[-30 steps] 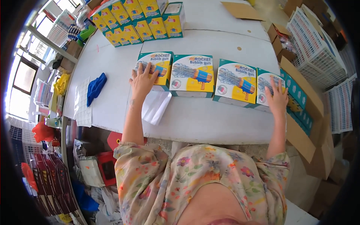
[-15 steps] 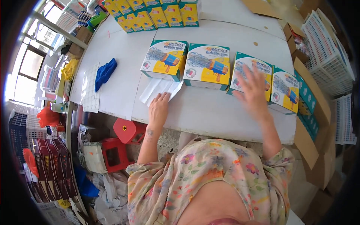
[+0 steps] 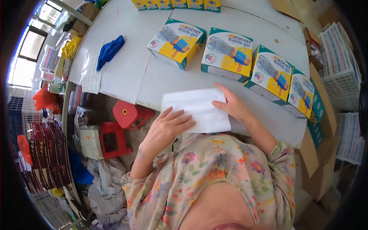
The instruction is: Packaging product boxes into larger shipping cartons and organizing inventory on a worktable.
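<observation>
A blank white paper sheet (image 3: 199,101) lies across the near table edge, close to my body. My left hand (image 3: 172,124) rests on its left part, fingers outstretched and apart. At the sheet's right edge is my right hand (image 3: 234,105), thumb on top and index finger along the upper corner; its other fingers are mostly hidden. Beyond the sheet, several yellow, white and green bubble gun boxes stand in a bent row: the leftmost box (image 3: 176,44), a second box (image 3: 227,53), a third box (image 3: 270,74) and the rightmost box (image 3: 301,94).
More of these boxes (image 3: 180,4) stand at the table's far edge. A blue cloth (image 3: 110,52) lies at the left of the table (image 3: 130,69). An open carton (image 3: 324,153) is at the right, near white plastic crates (image 3: 337,53). Red stools (image 3: 128,114) stand below left.
The white sheet has come from beside the leftmost box toward my body. My right hand has left the boxes and reached the sheet's right edge. The view has shifted.
</observation>
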`<action>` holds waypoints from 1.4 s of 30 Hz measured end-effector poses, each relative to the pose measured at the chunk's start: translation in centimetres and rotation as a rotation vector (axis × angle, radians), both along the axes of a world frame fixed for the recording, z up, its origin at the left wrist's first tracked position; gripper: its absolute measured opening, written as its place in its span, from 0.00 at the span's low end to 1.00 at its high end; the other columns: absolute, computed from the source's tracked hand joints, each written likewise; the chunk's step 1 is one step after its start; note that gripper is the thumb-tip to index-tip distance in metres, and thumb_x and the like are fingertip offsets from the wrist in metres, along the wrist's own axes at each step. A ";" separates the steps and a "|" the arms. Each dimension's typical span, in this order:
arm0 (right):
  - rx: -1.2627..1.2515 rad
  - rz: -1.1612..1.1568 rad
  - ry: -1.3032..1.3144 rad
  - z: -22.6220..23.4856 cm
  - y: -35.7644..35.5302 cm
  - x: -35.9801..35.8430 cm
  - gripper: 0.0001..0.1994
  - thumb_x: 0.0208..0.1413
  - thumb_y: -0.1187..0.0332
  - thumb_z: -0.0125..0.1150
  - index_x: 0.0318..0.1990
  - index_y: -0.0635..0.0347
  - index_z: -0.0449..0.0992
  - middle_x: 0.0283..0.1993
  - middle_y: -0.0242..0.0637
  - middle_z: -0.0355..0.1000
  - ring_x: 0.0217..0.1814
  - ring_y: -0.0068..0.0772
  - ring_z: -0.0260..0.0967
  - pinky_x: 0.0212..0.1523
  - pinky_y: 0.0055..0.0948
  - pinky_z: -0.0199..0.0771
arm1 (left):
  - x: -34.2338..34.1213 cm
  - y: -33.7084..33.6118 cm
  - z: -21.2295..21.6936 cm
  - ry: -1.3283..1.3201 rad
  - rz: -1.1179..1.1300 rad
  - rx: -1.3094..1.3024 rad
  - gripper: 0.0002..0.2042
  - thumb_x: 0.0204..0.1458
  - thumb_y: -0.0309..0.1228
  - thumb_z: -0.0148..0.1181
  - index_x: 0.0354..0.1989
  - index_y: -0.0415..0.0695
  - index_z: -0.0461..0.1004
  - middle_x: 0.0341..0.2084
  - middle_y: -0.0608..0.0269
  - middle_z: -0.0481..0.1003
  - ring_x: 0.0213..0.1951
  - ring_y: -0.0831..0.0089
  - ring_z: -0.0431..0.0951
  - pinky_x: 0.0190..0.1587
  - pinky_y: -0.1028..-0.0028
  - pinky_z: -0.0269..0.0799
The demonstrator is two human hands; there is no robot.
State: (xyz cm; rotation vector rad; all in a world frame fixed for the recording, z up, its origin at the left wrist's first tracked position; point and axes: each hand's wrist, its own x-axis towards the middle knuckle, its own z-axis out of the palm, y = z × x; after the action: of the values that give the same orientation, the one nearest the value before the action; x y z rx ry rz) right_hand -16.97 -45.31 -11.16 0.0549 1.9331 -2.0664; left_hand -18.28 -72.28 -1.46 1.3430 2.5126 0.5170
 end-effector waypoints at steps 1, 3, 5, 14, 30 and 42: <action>-0.063 -0.045 0.021 -0.3 -0.3 0.3 0.33 0.56 0.71 0.59 0.68 0.58 0.53 0.52 0.33 0.70 0.52 0.23 0.66 0.53 0.25 0.66 | 0.2 0.0 -0.5 0.067 -0.011 -0.053 0.24 0.43 0.19 0.52 0.52 0.51 0.74 0.52 0.64 0.73 0.59 0.64 0.68 0.63 0.57 0.59; -0.094 -0.056 -0.025 -0.5 -0.2 0.4 0.31 0.55 0.75 0.57 0.67 0.58 0.55 0.52 0.32 0.70 0.51 0.22 0.66 0.52 0.23 0.66 | 0.0 -0.9 -2.4 0.021 -0.036 -0.133 0.25 0.44 0.23 0.57 0.55 0.50 0.72 0.56 0.64 0.70 0.62 0.62 0.64 0.65 0.57 0.55; -0.122 -0.068 -0.068 -0.6 0.0 0.5 0.30 0.54 0.79 0.56 0.66 0.59 0.57 0.51 0.32 0.70 0.49 0.21 0.67 0.52 0.22 0.67 | -0.6 -1.4 -3.2 -0.159 0.054 0.038 0.26 0.43 0.26 0.64 0.56 0.48 0.70 0.56 0.63 0.70 0.61 0.60 0.65 0.64 0.57 0.56; 0.032 -0.374 0.291 3.6 2.1 0.6 0.23 0.56 0.79 0.55 0.60 0.58 0.67 0.45 0.32 0.74 0.40 0.13 0.69 0.40 0.13 0.67 | -4.1 -0.9 -8.6 -0.941 0.481 0.962 0.44 0.48 0.32 0.67 0.69 0.41 0.44 0.62 0.47 0.59 0.60 0.60 0.64 0.58 0.63 0.65; 0.102 -0.200 -0.068 8.9 5.4 -1.2 0.30 0.62 0.45 0.40 0.57 0.62 0.69 0.38 0.41 0.77 0.23 0.29 0.73 0.25 0.23 0.74 | -7.0 3.8 -2.5 -0.132 0.681 1.197 0.07 0.53 0.28 0.62 0.32 0.36 0.74 0.27 0.66 0.72 0.32 0.79 0.69 0.36 0.78 0.65; -0.042 -0.261 0.491 8.3 1.9 -0.9 0.40 0.53 0.76 0.61 0.71 0.55 0.44 0.68 0.39 0.54 0.63 0.29 0.61 0.62 0.26 0.59 | -7.3 5.4 -5.6 -0.521 0.938 1.166 0.12 0.54 0.34 0.62 0.38 0.38 0.72 0.27 0.69 0.73 0.28 0.85 0.67 0.28 0.81 0.64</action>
State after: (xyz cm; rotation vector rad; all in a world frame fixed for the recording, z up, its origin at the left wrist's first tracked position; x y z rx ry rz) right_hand -17.90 -43.38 -2.85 -0.2453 2.2578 -2.4702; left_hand -25.57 -66.89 -7.09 -0.0545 2.1668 2.3512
